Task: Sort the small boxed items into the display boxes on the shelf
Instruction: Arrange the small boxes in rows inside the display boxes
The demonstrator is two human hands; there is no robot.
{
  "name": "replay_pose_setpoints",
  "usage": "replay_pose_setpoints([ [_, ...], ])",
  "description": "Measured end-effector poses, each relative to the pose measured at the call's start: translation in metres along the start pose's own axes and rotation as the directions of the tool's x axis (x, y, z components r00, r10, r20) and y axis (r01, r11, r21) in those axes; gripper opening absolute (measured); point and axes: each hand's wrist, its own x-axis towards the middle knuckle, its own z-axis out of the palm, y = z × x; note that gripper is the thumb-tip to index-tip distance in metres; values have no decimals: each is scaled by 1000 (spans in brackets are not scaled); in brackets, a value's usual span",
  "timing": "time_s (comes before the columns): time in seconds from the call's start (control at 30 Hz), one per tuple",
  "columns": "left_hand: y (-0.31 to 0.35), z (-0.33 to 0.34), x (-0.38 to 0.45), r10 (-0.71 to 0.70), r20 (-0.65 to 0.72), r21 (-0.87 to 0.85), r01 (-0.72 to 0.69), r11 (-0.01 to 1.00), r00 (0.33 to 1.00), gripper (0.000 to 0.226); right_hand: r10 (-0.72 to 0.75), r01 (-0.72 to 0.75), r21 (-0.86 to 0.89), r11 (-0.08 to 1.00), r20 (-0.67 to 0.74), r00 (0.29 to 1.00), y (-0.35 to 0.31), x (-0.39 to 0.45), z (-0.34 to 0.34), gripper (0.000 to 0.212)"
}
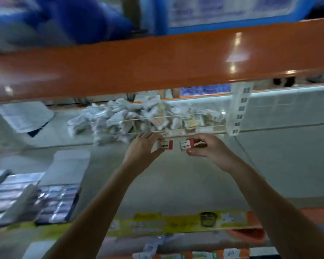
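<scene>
My left hand [141,149] pinches a small white box with a red end [166,144]. My right hand [208,147] pinches a second small white and red box [186,145]. Both boxes are held side by side, a little apart, just in front of a clear display box [195,128] on the grey shelf. That clear box holds several small packs. A loose heap of white packets [108,122] lies to its left.
An orange shelf beam [157,62] crosses above. A hanging strip of barcode labels [240,111] is at the right of the clear box. Trays of dark packaged items [32,199] stand at the lower left. A yellow price strip [166,223] runs along the shelf's front edge.
</scene>
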Motion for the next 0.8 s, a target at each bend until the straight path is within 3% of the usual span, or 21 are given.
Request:
replay_pose_setpoints([
  [0.4, -180, -129, -153, -55, -103, 77, 63, 995, 993, 30, -93, 94, -2, 996, 138, 986, -66, 9, 254, 27],
  [0.8, -330, -215, -271, -226, -142, 94, 241, 966, 964, 28, -248, 315, -178, 932, 321, 914, -111, 25, 456, 19],
])
